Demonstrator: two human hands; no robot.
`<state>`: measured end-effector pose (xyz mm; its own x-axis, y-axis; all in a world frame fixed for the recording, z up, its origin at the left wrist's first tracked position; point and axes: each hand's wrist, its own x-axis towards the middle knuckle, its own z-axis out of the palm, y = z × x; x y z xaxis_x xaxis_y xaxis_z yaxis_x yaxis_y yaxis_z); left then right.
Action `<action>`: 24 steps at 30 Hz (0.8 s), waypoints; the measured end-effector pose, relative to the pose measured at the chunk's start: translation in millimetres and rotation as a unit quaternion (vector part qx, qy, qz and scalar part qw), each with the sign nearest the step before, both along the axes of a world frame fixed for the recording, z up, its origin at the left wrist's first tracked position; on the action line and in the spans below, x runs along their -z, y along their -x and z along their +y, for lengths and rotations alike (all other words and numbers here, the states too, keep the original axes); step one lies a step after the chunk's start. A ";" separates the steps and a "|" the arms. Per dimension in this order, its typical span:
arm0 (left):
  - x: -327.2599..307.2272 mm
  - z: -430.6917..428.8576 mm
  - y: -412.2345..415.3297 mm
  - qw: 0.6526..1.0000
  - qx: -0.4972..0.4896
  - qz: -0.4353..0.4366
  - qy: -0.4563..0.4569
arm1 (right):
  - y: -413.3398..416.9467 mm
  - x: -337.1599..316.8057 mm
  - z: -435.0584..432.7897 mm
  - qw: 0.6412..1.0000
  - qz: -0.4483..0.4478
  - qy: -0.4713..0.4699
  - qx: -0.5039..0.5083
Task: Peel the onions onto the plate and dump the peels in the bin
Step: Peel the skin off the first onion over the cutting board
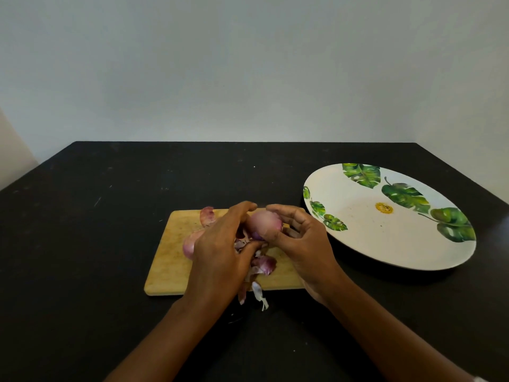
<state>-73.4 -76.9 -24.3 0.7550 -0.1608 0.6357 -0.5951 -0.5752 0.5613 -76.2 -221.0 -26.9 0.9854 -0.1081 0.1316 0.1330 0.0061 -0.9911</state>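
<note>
Currently, both hands are positioned over the cutting board [170, 260] and are clamped on one onion [264, 220] from opposite sides. The left hand [220, 244] arches over its left flank with the index fingertip on top and the thumb beneath, while the right hand [300, 241] cups its right flank with curled fingers. Loose peels [265, 264] lie at the board's near edge, the left hand hides most of a second onion [189, 245], and the plate [385, 244] sits apart to the right.
</note>
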 end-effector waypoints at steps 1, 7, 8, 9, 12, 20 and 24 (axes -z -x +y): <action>0.0 -0.5 0.8 1.000 -0.001 0.007 0.002 | 0.2 0.0 -0.5 1.000 -0.002 0.002 0.001; -3.6 -3.5 3.3 0.998 0.009 0.041 0.043 | 0.7 -0.6 -2.2 1.000 -0.008 0.003 -0.002; -4.6 -4.0 3.8 0.998 0.010 0.045 0.052 | 0.8 -0.5 -2.1 1.000 -0.006 0.000 -0.004; -5.2 -4.2 4.2 0.997 0.012 0.049 0.060 | 0.7 -0.5 -1.9 1.000 -0.003 -0.002 -0.004; -7.2 -4.0 5.3 0.995 0.019 0.064 0.079 | 0.2 -0.3 -1.3 1.000 0.003 -0.005 -0.005; -8.5 -4.0 5.4 0.990 0.035 0.097 0.101 | -0.2 0.9 -0.8 1.000 0.008 -0.007 -0.005; -9.4 -4.6 5.5 0.989 0.037 0.098 0.106 | -0.2 0.5 -0.9 1.000 0.012 -0.010 -0.008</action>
<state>-78.9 -81.5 -14.8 0.8581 -0.0997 0.5037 -0.4993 -0.3912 0.7731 -75.9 -221.9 -27.4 0.9900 -0.0949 0.1049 0.1080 0.0282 -0.9938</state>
